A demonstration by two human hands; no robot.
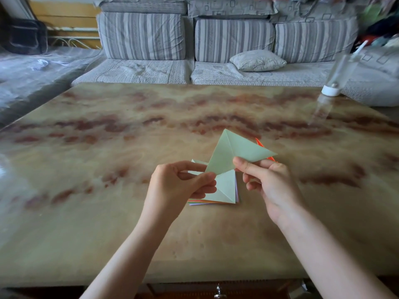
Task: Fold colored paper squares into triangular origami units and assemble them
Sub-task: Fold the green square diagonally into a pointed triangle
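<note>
Both hands hold a pale green folded paper (228, 152) in the air, just above the stack of colored paper squares (226, 189) on the marble-patterned table (103, 169). The left hand (179, 186) pinches its lower corner between thumb and curled fingers. The right hand (269, 184) pinches the right flap, fingers curled. An orange folded piece (259, 143) peeks out behind the green paper. A blurred clear bottle (336, 72) stands at the table's far right.

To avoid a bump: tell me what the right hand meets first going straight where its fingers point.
The green paper that the right hand pinches; beyond it, probably the left hand, though depth is unclear.
</note>
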